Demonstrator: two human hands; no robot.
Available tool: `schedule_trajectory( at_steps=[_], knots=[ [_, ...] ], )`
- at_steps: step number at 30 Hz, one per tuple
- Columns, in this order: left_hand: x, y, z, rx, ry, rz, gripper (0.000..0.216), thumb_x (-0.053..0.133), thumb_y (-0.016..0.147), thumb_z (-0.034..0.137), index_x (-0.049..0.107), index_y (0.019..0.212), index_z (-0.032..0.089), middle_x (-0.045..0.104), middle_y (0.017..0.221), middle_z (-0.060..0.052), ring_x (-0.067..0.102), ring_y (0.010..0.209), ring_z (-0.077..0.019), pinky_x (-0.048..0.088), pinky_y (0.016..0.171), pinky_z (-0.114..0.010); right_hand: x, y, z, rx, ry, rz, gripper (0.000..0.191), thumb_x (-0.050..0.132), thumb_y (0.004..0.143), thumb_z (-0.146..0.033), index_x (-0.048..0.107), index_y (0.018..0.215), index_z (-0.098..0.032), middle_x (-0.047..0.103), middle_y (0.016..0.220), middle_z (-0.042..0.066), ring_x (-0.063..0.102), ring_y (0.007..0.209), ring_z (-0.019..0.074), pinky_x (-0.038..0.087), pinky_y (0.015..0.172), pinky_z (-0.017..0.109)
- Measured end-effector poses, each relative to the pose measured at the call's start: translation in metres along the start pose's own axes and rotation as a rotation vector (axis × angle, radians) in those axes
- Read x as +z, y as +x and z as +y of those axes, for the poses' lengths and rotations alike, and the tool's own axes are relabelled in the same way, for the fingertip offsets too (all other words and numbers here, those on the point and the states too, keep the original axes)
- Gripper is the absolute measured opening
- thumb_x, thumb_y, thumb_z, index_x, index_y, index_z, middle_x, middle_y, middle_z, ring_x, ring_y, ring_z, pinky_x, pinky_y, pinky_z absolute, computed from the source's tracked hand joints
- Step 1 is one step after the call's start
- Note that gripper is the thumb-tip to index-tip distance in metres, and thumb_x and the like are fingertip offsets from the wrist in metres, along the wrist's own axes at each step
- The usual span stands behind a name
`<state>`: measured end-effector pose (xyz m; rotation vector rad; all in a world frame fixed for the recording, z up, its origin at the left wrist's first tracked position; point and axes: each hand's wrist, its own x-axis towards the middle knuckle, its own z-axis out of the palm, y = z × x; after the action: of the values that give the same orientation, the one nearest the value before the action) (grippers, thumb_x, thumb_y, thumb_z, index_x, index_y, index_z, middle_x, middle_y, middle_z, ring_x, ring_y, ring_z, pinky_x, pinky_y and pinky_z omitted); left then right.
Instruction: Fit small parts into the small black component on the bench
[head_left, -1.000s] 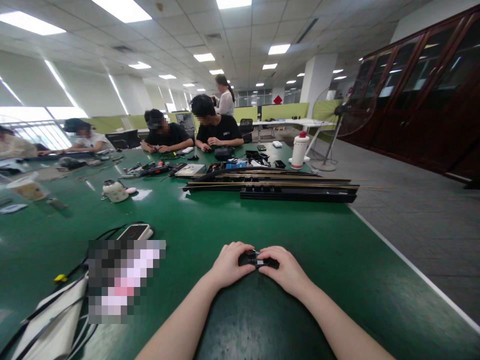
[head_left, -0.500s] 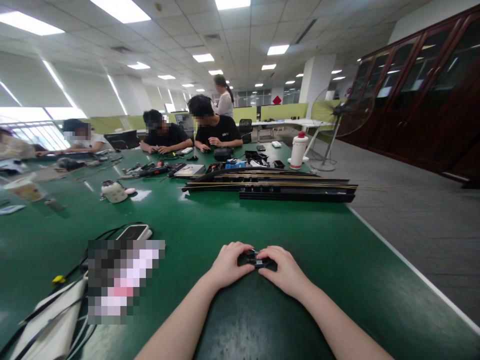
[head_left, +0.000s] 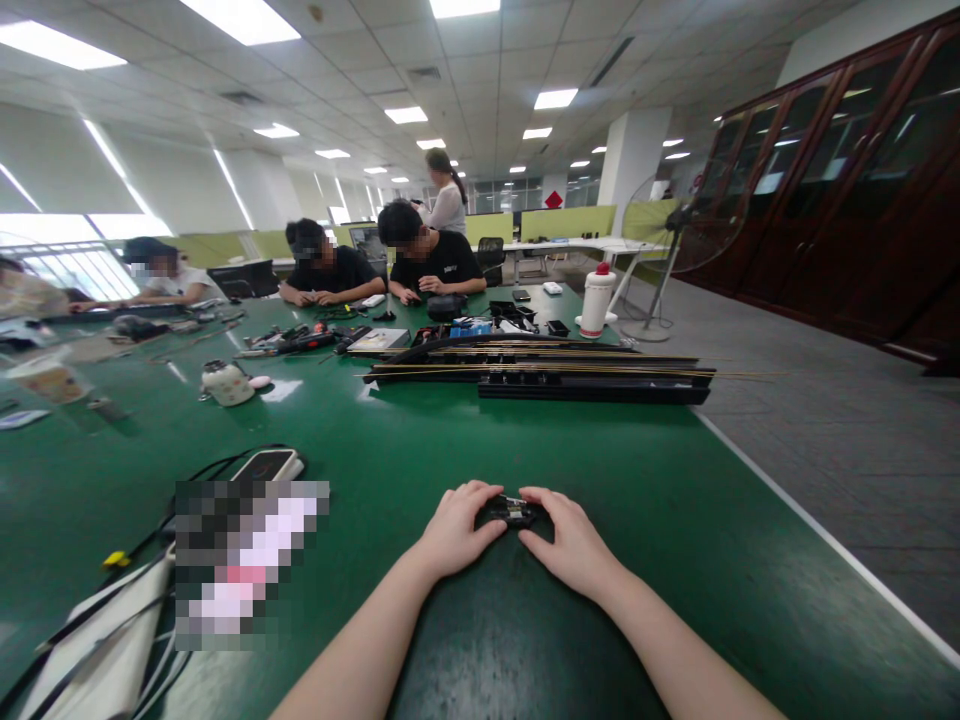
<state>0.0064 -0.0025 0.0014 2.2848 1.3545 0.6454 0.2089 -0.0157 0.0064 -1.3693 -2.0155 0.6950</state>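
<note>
Between my hands, close to the green tabletop, is a small black part point(head_left: 516, 513) with a silvery metal piece in its middle. My left hand point(head_left: 461, 528) grips its left end, thumb on the near side and fingers on the far side. Around the right end is my right hand point(head_left: 570, 540), its thumb and forefinger spread apart. The forefinger lies beyond the part and the thumb in front of it; whether a fingertip still touches it I cannot tell. The part's ends are partly hidden by my fingers.
Ahead lie long black rails point(head_left: 600, 388) with thin brass-coloured rods across them. A white bottle point(head_left: 597, 302) with a red top stands behind. To my left are a phone point(head_left: 268, 465), cables and a pale pouch point(head_left: 112, 640). Several people work farther back.
My right thumb and forefinger have spread away from the black part, so more of its metal middle shows. My left hand keeps its hold with hardly any movement.
</note>
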Motion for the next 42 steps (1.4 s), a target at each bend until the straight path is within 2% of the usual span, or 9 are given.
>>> schedule_trajectory(
  at_steps=[6,28,37,42],
  knots=[
    [0.0006,0.0008,0.0001,-0.004,-0.006,0.009,0.039,0.056,0.084,0.031,0.053,0.122,0.024,0.059,0.115,-0.006,0.052,0.107,-0.0236,0.039,0.094,-0.038,0.0006,-0.0006,0.0004,0.0,-0.017,0.008,0.041,0.059,0.073,-0.024,0.056,0.114,-0.019,0.062,0.116,0.01,0.055,0.109,0.024,0.039,0.098,0.042],
    [-0.0009,0.002,0.0021,-0.019,-0.004,0.013,0.034,0.051,0.087,0.029,0.053,0.121,0.024,0.06,0.113,-0.006,0.054,0.105,-0.0227,0.04,0.092,-0.039,0.0002,-0.0012,0.0001,0.006,-0.004,0.008,0.04,0.059,0.074,-0.024,0.056,0.114,-0.022,0.062,0.117,0.008,0.055,0.111,0.0249,0.04,0.098,0.044],
    [-0.0019,0.0016,0.0018,-0.053,-0.16,0.063,0.036,0.053,0.085,0.021,0.051,0.121,0.024,0.058,0.113,-0.004,0.057,0.089,-0.0178,0.044,0.087,-0.035,-0.0003,-0.0014,-0.0008,0.009,0.001,0.019,0.04,0.059,0.075,-0.027,0.056,0.115,-0.021,0.062,0.117,0.009,0.055,0.11,0.0242,0.039,0.098,0.044],
    [-0.0012,0.0019,-0.0005,-0.033,-0.234,0.066,0.035,0.053,0.085,0.019,0.052,0.119,0.025,0.056,0.115,-0.004,0.057,0.088,-0.0168,0.046,0.086,-0.035,-0.0013,-0.0016,-0.0018,0.019,0.008,0.02,0.04,0.06,0.077,-0.033,0.058,0.115,-0.021,0.065,0.113,0.009,0.057,0.107,0.0248,0.041,0.097,0.044]
  ],
)
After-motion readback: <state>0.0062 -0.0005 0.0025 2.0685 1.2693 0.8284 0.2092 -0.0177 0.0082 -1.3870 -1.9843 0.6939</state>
